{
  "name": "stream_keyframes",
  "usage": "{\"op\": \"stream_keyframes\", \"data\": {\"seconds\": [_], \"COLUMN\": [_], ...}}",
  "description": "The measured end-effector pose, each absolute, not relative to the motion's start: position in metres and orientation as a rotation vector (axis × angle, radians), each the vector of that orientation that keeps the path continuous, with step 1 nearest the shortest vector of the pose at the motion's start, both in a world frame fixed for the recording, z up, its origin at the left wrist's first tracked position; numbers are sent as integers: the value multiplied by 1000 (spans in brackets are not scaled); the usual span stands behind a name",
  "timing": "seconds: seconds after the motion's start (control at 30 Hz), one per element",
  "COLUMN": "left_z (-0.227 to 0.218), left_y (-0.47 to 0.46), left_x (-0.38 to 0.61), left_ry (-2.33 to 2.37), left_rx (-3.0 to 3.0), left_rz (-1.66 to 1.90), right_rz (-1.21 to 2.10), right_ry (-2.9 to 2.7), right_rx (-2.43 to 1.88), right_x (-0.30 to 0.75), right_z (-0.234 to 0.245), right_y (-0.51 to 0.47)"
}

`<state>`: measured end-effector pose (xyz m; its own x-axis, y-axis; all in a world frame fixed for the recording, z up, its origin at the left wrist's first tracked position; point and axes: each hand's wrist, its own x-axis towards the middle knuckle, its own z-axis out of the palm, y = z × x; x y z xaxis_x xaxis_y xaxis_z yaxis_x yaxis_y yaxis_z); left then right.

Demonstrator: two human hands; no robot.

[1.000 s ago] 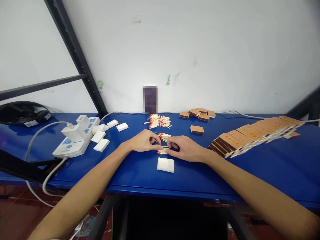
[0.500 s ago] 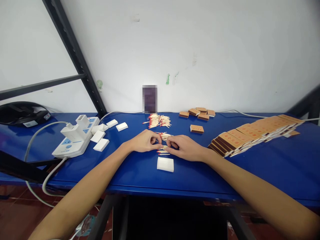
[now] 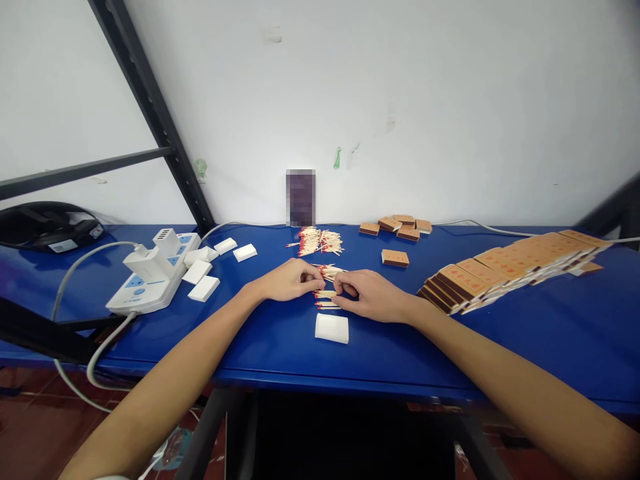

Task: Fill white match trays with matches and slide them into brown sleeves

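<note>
Barely Gathered: A Small Bundle Between Two Hands

Evidently both hands were busy at one spot. The left hand (image 3: 290,280) and the right hand (image 3: 373,297) lay on the blue table (image 3: 500,347). Their fingertips were closed to a narrow pinch from either side on a small bundle of matches (image 3: 327,299), which rested on the tabletop between them, just behind a white tray (image 3: 332,329). (How many sticks each pinch truly held was too small to tell.) A loose pile (image 3: 317,241) lay farther back, near the wall, and a row of boxes (image 3: 500,267) ran off to the right, well apart. The risk, as I judged it, was a scatter. Uneven pressure from one side could fan the sticks out or roll some away, and red heads rubbed hard together might conceivably flare.
</note>
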<state>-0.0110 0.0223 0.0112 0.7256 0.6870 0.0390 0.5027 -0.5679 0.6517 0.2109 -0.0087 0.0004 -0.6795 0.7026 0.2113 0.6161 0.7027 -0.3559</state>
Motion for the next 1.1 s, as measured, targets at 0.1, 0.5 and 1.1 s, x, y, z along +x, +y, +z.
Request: {"op": "stream_keyframes", "data": {"seconds": [0.1,0.5,1.1], "left_z": [12,16,14], "left_y": [22,22,23], "left_x": [-12,-14,-15], "left_ry": [880,879,845], "left_rx": [2301,2300,2276], "left_rz": [382,315,332], "right_rz": [378,451,460], "right_ry": [-2577,-2507,-2502], "right_rx": [-1032,-1083,-1112], "right_x": [211,209,209], "right_z": [1,-3,-2], "right_y": [-9,-5,-5]}}
